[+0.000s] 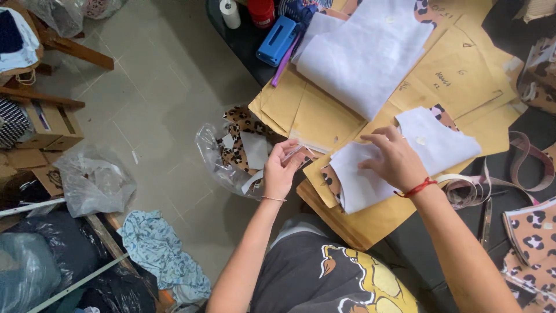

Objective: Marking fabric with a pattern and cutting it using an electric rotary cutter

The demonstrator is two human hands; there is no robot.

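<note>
- Head view, progress: looks like mid-way through sorting cut pieces. A big white interfacing sheet (362, 55) already lies on the tan paper patterns (452, 75) at the far side, and one small white cut piece (437, 142) sits done to the right. More is left, judging by the leopard-print fabric (536, 232) waiting at the near right.
- Right hand (397, 162): fingers spread, pressing flat on a white interfacing piece (359, 185) that lies over a leopard scrap on the bench (521, 133), right in the middle of the scene.
- Left hand (281, 168): fingertips pinching a thin white offcut strip (298, 149) just off the bench's left edge, above a clear plastic bag (223, 159) of scraps on the floor.
- Materials: interfacing is matte, soft, curved-edged; patterns are stiff kraft paper; bag is crinkly. A measuring tape (521, 168) loops limp at right.
</note>
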